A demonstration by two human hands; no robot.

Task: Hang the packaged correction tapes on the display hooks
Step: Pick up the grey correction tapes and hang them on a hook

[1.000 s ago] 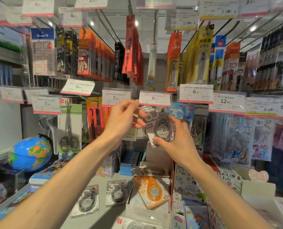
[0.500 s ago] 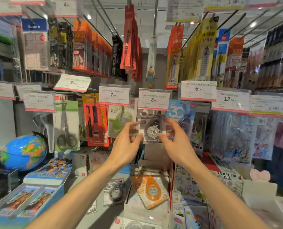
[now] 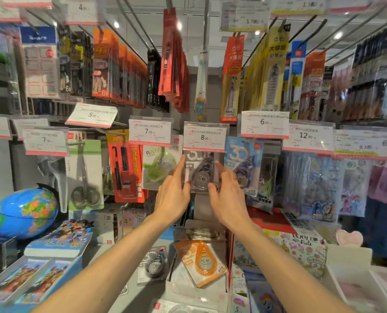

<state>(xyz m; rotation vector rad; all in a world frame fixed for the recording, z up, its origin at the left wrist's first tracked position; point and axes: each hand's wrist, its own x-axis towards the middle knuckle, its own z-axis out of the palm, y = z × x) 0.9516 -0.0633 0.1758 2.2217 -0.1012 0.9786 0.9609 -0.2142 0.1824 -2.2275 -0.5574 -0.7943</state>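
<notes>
A grey correction tape package (image 3: pixel 201 175) hangs below the 8.00 price tag (image 3: pixel 205 136); the hook itself is hidden behind the tag. My left hand (image 3: pixel 173 195) touches the package's left edge with straight fingers. My right hand (image 3: pixel 225 195) pinches its right edge, thumb in front at the lower corner. On the shelf below lie another grey tape package (image 3: pixel 153 265) and an orange one (image 3: pixel 201 263), which rests on a white box. A green tape package (image 3: pixel 158 166) hangs to the left and a blue one (image 3: pixel 242 163) to the right.
Rows of hooks with red, orange and yellow pen packs hang overhead. Packaged scissors (image 3: pixel 84 177) and a red pack (image 3: pixel 126 172) hang further left. A blue globe (image 3: pixel 25 211) and book boxes (image 3: pixel 59 238) stand at lower left, and patterned notebooks (image 3: pixel 301 245) at lower right.
The package went from tilted in my right hand to hanging straight under the 8.00 tag. My left hand came down from the tag to the package's left edge.
</notes>
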